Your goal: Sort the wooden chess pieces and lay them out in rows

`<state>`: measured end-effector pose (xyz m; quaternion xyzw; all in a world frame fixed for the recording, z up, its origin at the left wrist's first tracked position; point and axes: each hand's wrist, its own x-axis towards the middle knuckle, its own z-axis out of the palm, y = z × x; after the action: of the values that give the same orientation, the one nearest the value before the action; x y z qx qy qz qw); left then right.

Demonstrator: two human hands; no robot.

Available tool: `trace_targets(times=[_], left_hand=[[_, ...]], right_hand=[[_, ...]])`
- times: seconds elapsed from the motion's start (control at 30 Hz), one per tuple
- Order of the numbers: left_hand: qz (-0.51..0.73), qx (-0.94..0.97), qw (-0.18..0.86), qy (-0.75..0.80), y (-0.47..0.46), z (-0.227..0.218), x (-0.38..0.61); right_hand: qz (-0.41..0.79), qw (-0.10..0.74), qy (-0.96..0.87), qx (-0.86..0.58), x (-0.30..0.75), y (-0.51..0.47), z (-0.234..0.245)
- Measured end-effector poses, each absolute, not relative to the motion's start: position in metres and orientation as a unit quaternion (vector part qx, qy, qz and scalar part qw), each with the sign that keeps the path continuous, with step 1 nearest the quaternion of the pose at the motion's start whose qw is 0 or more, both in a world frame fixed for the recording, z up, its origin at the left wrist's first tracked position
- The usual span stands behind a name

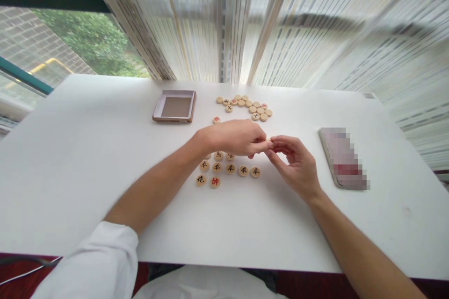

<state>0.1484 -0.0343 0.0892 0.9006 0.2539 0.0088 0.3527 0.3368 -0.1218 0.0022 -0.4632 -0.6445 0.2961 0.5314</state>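
Both forearms of mine reach in from the near edge of the white table (pixel 70 187), a white sleeve (pixel 101 261) ending around my left elbow. Toward the far edge, left of centre, lies a shallow open box (pixel 174 106) with a brown rim. Just right of it sits a lone xiangqi disc (pixel 216 120), set apart from the rest. Under and below my left hand (pixel 236 138) is a loose group of lower discs (pixel 217 168) in rough rows, black and red characters facing up, and my palm hangs close above its top row. Along the far edge, a tight upper cluster (pixel 245 105) lies mostly blank side up.

My left fingers (pixel 257 145) stretch rightward, nearly straight, and meet my curled right fingers (pixel 278 142) in a close pinch. Between the tips shows a small pale piece (pixel 269 140), probably a disc, though it is too hidden to be sure or to say which hand has hold of it. A piece this small is safest held square between the pads, with both wrists kept high enough to miss the rows below. Past my right hand (pixel 293 163), a pixelated flat slab (pixel 342 159) lies well apart from the discs, with tabletop running on to the right edge.
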Motion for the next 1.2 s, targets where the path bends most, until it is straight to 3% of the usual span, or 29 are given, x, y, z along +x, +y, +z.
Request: trace_targets(times=[0.37, 1.0, 1.2], left_hand=[[0.007, 0.891, 0.36, 0.278, -0.034, 0.094, 0.145], [0.015, 0.899, 0.29, 0.328, -0.011, 0.096, 0.118], [0.03, 0.904, 0.267, 0.331, -0.009, 0.1, 0.116]], right_hand=[[0.39, 0.53, -0.597, -0.459, 0.339, -0.119, 0.003], [0.414, 0.511, -0.588, -0.47, 0.336, -0.125, 0.005], [0.391, 0.47, -0.634, -0.474, 0.329, -0.135, 0.01]])
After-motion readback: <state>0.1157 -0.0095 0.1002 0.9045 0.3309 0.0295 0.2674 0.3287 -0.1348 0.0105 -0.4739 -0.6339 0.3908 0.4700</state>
